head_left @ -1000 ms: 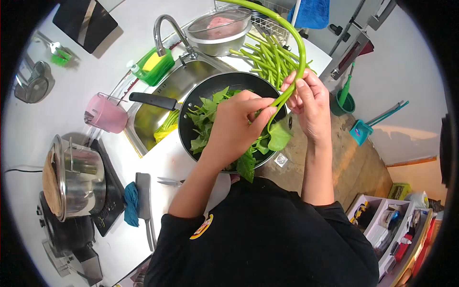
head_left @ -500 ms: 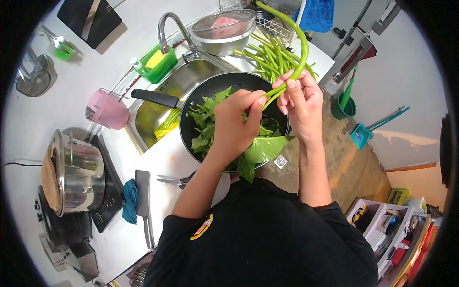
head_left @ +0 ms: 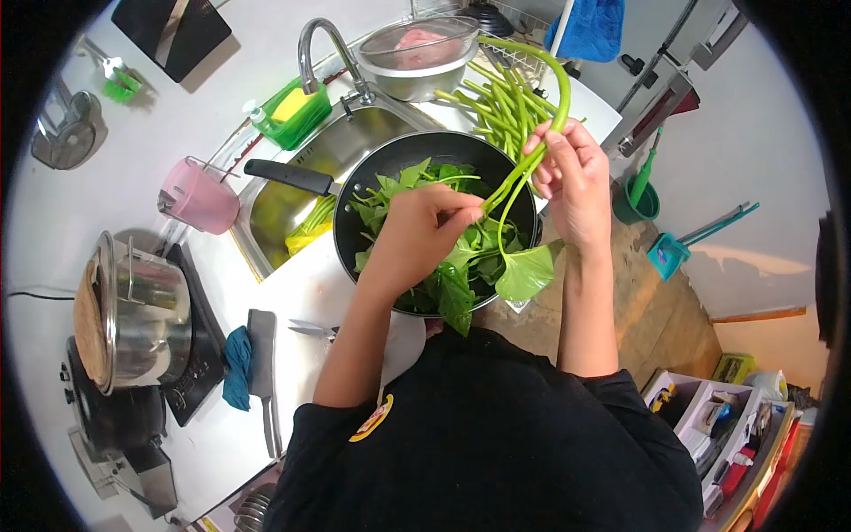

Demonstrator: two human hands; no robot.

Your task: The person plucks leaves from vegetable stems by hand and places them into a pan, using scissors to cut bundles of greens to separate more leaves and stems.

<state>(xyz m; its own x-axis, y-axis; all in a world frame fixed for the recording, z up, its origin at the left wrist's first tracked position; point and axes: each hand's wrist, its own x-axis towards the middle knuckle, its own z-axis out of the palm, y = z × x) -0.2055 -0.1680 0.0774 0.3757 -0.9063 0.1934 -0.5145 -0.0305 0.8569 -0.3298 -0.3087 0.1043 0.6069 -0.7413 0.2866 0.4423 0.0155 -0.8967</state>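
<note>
The left hand (head_left: 412,226) pinches the thinner part of a long, curved, bright green plant stem (head_left: 562,84) between thumb and forefinger, above a round black frying pan (head_left: 461,149). The right hand (head_left: 576,177) holds the same stem higher up, its thumb and fingers closed around the thicker part, near the pan's right rim. From there the stem bends up and over to the left, in front of a pile of cut green stalks (head_left: 501,111) on the white counter (head_left: 306,288).

Compared with half a second ago, the two grips are farther apart, because the left hand is now lower. The broad, heart-shaped green leaf (head_left: 527,272), which was lying close to the left wrist, now hangs to the right, by the pan's rim. The loose green leaves (head_left: 456,297) remain in the pan, some drooping over its near edge.
</note>
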